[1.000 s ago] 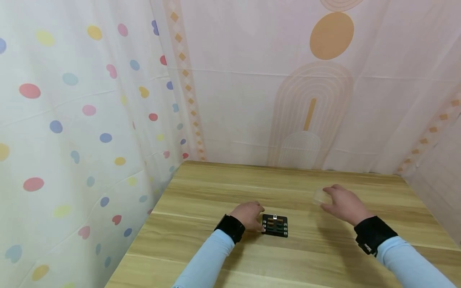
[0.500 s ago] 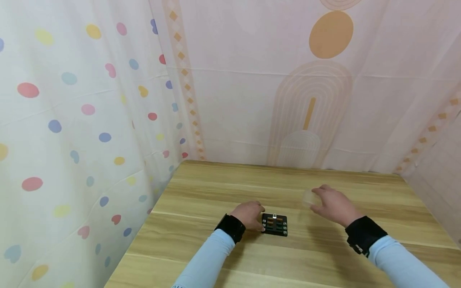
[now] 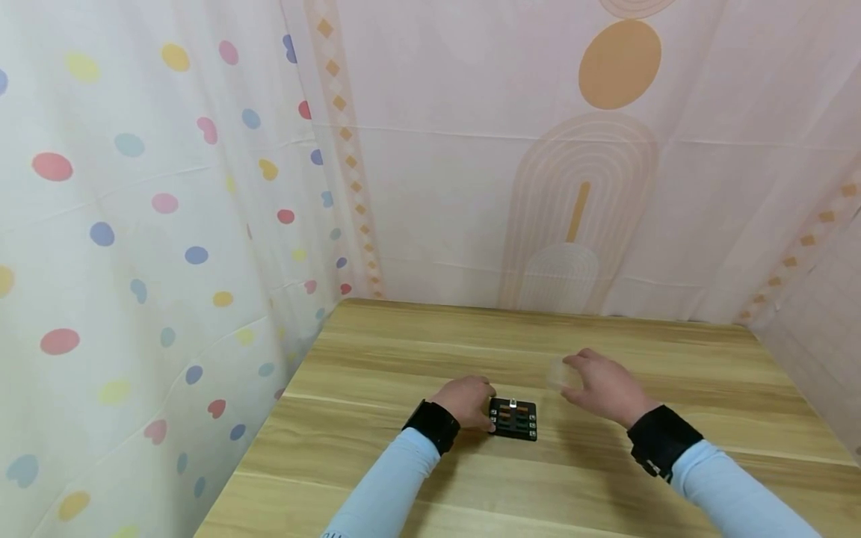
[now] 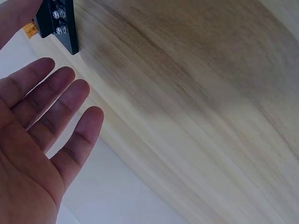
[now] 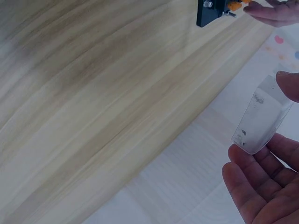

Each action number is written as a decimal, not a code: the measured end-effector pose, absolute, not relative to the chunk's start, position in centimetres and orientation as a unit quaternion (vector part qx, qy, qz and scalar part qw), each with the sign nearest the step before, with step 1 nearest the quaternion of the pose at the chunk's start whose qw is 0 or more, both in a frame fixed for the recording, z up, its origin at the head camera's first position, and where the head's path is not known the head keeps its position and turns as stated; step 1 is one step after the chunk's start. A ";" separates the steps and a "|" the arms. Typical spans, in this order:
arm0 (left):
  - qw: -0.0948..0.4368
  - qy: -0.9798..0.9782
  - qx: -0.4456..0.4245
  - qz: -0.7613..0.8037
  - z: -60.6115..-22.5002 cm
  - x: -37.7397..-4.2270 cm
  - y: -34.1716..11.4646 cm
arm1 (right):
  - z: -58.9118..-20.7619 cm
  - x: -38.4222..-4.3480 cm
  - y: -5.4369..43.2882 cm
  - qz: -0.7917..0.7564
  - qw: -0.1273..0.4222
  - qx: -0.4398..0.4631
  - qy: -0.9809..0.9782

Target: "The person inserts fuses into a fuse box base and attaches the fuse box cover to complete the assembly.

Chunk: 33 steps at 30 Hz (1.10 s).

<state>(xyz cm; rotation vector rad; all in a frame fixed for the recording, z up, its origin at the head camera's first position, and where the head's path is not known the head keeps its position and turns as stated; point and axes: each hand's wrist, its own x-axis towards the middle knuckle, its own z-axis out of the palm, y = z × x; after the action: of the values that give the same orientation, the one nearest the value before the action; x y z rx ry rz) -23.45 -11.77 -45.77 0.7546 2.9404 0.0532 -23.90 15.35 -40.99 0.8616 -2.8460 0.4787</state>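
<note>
A black fuse block [image 3: 514, 419] with orange and green fuses and screw terminals along its sides lies on the wooden table. My left hand [image 3: 466, 403] is at its left edge, thumb and index finger right at the side. In the left wrist view the other fingers [image 4: 70, 105] extend loosely, away from the block [image 4: 65, 28]. My right hand [image 3: 605, 387] holds a clear plastic cover [image 5: 261, 116] between thumb and fingertips, up off the table and to the right of the block. Against the wood, the cover [image 3: 558, 373] is faint in the head view.
The wooden table [image 3: 403, 344] meets a pale patterned curtain [image 3: 444, 209] at its back edge. A dotted curtain [image 3: 168, 299] hangs along the left side. Both wrists wear black bands.
My right hand has moved left with the clear cover, closer to the fuse block. The left hand and the block have stayed in place.
</note>
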 end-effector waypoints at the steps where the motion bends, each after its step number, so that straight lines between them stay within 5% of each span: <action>1: 0.053 0.967 0.248 0.019 -45.8 -23.4 -11.8 | -41.1 -23.9 15.2 0.157 0.064 0.285 -0.943; 33: 0.034 0.960 0.276 0.019 -47.2 -23.9 -11.7 | -43.1 -22.9 10.7 0.151 0.037 0.320 -0.935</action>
<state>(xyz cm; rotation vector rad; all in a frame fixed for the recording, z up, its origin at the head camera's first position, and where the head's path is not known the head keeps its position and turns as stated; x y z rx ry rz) -23.88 -11.69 -47.24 0.8486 2.9541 0.0585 -22.87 10.67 -43.08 0.9818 -2.8692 0.4625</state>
